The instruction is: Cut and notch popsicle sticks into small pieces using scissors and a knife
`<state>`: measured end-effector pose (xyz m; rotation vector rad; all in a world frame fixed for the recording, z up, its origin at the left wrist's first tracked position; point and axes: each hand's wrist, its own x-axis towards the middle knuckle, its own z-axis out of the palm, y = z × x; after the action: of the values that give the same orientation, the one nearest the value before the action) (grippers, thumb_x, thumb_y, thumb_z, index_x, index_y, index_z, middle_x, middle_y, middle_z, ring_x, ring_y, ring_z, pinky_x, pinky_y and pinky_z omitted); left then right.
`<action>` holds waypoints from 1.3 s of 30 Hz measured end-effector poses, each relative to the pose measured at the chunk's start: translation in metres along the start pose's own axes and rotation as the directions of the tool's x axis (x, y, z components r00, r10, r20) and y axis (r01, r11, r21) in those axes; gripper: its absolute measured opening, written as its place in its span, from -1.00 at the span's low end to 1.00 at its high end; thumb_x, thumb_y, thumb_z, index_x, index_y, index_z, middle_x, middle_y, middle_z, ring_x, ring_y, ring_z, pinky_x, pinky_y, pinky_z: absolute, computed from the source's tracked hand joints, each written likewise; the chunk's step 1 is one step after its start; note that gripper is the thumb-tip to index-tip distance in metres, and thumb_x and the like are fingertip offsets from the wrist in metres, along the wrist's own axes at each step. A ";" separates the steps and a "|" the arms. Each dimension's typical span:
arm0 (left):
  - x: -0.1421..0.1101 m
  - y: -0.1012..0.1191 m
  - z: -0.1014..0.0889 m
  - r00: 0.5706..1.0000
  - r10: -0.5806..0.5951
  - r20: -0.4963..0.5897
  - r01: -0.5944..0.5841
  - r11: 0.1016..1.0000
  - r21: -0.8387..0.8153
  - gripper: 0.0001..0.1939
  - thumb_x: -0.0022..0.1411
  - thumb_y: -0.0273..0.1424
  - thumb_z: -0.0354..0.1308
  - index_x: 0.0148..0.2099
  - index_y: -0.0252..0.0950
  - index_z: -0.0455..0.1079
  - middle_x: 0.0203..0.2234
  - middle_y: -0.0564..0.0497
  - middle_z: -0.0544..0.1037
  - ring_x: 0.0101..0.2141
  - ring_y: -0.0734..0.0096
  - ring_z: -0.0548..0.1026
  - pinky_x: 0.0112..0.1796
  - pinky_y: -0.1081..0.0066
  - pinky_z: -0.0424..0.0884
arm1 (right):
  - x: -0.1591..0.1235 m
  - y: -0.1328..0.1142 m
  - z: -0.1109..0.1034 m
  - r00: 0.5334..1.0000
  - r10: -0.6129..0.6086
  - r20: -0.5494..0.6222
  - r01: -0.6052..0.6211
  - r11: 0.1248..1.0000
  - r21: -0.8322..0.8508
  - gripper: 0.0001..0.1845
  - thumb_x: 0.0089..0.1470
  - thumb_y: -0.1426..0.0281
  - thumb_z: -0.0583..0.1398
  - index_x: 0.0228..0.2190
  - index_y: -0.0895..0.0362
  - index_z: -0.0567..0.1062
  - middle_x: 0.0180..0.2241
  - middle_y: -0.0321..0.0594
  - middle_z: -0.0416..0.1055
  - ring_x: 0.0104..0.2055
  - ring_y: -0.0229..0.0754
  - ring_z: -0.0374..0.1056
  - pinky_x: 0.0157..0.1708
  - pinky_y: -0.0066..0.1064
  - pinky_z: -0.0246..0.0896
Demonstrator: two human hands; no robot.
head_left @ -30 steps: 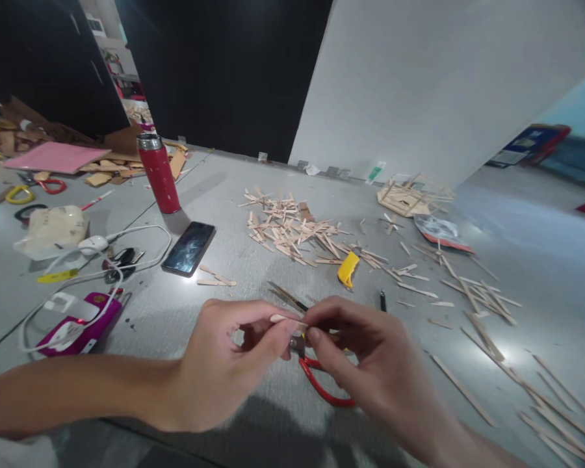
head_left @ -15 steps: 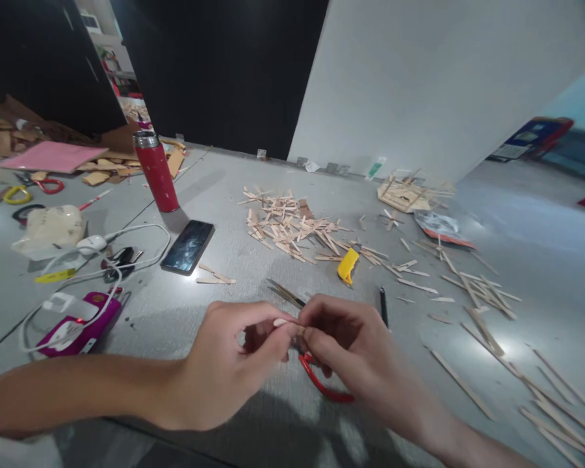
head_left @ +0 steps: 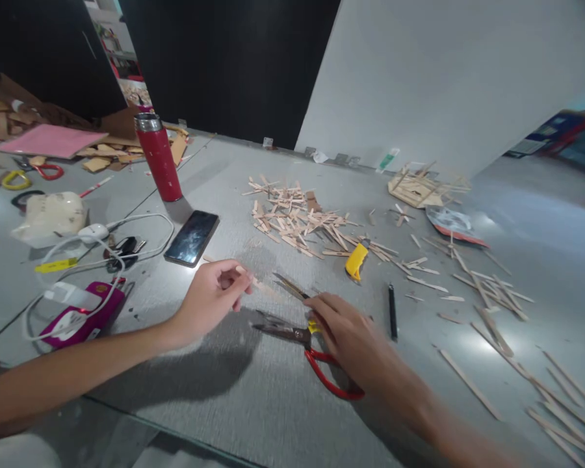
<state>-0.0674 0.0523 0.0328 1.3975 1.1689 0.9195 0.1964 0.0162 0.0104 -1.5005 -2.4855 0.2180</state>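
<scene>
My left hand point(head_left: 213, 298) pinches one end of a thin wooden craft stick point(head_left: 266, 286) between thumb and fingertips, above the table. The stick's far end is blurred and points right. My right hand point(head_left: 353, 328) lies palm down over the scissors, its fingers stretched forward and partly hidden. Beneath it are red-handled scissors point(head_left: 332, 385) with dark blades pointing left and a bit of yellow near the pivot. A second pair of scissors point(head_left: 290, 286) shows only its narrow blades, which run under my right fingertips. Both pairs rest on the table.
A pile of short wooden sticks point(head_left: 297, 218) lies ahead, with a yellow cutter point(head_left: 357, 261) and black pen point(head_left: 392, 312) nearby. Longer sticks point(head_left: 468, 383) spread at right. On the left are a phone point(head_left: 192, 238), red bottle point(head_left: 158, 159) and purple power strip point(head_left: 90, 312) with cables.
My hands have parted. The left has drawn back left and up with the craft stick; the right has let go of it and moved over the scissors, whose blades now show.
</scene>
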 end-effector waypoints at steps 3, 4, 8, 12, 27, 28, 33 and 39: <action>0.004 -0.016 0.000 0.999 -0.034 0.012 0.033 0.999 0.042 -0.74 0.31 -0.24 0.19 -0.29 -0.36 0.46 -0.47 0.00 0.55 -0.60 0.55 0.35 -0.57 0.53 0.30 | 0.011 0.008 0.010 0.997 0.040 -0.073 -0.042 0.999 -0.019 -0.72 0.38 0.46 0.06 -0.02 0.19 0.52 -0.09 0.07 0.55 -0.11 0.05 0.50 -0.11 -0.12 0.43; 0.005 -0.021 0.001 0.999 -0.033 0.011 0.032 0.997 0.075 -0.75 0.31 -0.26 0.18 -0.31 -0.36 0.47 -0.48 0.00 0.55 -0.60 0.54 0.35 -0.56 0.51 0.30 | 0.016 0.011 0.013 0.994 0.056 -0.090 -0.056 0.998 -0.001 -0.72 0.37 0.44 0.08 -0.01 0.19 0.52 -0.09 0.09 0.55 -0.10 0.07 0.49 -0.11 -0.09 0.42; 0.006 -0.034 0.003 0.998 0.059 -0.003 -0.055 0.951 0.305 -0.77 0.30 -0.37 0.15 -0.40 -0.33 0.47 -0.52 -0.02 0.55 -0.49 0.41 0.43 -0.46 0.47 0.25 | 0.036 0.018 0.023 0.992 0.075 -0.101 -0.065 0.992 0.107 -0.79 0.34 0.46 0.09 -0.17 0.15 0.53 -0.20 -0.01 0.54 -0.15 0.00 0.48 -0.09 -0.15 0.39; 0.006 -0.038 0.002 0.995 0.099 0.012 -0.096 0.910 0.404 -0.74 0.32 -0.35 0.17 -0.44 -0.30 0.44 -0.57 0.03 0.52 -0.51 0.41 0.40 -0.41 0.43 0.24 | 0.040 0.018 0.032 0.979 0.136 -0.154 -0.112 0.982 0.154 -0.80 0.38 0.43 0.02 -0.19 0.17 0.44 -0.21 -0.01 0.48 -0.22 -0.06 0.44 -0.18 -0.21 0.38; 0.003 -0.043 0.004 0.987 0.101 0.124 -0.156 0.778 0.609 -0.73 0.39 -0.38 0.07 -0.35 -0.32 0.48 -0.57 0.02 0.50 -0.55 0.43 0.36 -0.44 0.44 0.16 | 0.015 -0.008 0.032 0.914 -0.008 -0.405 0.036 0.997 0.063 -0.76 0.42 0.44 0.06 -0.05 0.15 0.51 -0.42 -0.21 0.58 -0.49 -0.22 0.47 -0.41 -0.42 0.32; 0.003 -0.044 0.004 0.985 0.102 0.142 -0.168 0.768 0.618 -0.70 0.42 -0.38 0.04 -0.34 -0.32 0.48 -0.56 0.00 0.51 -0.55 0.42 0.36 -0.44 0.43 0.17 | 0.011 -0.012 0.036 0.923 -0.069 -0.379 0.082 0.996 0.018 -0.72 0.42 0.46 0.05 0.01 0.18 0.53 -0.45 -0.22 0.58 -0.52 -0.24 0.45 -0.44 -0.43 0.30; 0.003 -0.048 0.005 0.977 0.103 0.189 -0.199 0.765 0.612 -0.59 0.49 -0.34 -0.06 -0.37 -0.32 0.47 -0.57 0.01 0.49 -0.55 0.43 0.34 -0.43 0.44 0.15 | 0.000 -0.023 0.048 0.949 -0.190 -0.251 0.167 0.980 -0.111 -0.59 0.40 0.53 0.04 0.15 0.33 0.51 -0.53 -0.22 0.50 -0.59 -0.21 0.39 -0.58 -0.40 0.21; 0.001 -0.051 0.007 0.981 0.090 0.172 -0.177 0.779 0.602 -0.61 0.51 -0.31 -0.05 -0.26 -0.32 0.54 -0.48 -0.05 0.60 -0.49 0.38 0.46 -0.39 0.43 0.22 | -0.001 -0.032 0.048 0.981 -0.134 -0.143 0.127 0.990 -0.057 -0.57 0.42 0.50 0.01 0.15 0.29 0.53 -0.48 -0.17 0.54 -0.56 -0.21 0.43 -0.58 -0.44 0.26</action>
<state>-0.0694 0.0506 -0.0187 2.0601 1.3422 0.5304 0.1561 0.0001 -0.0279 -1.3134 -2.4748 0.0242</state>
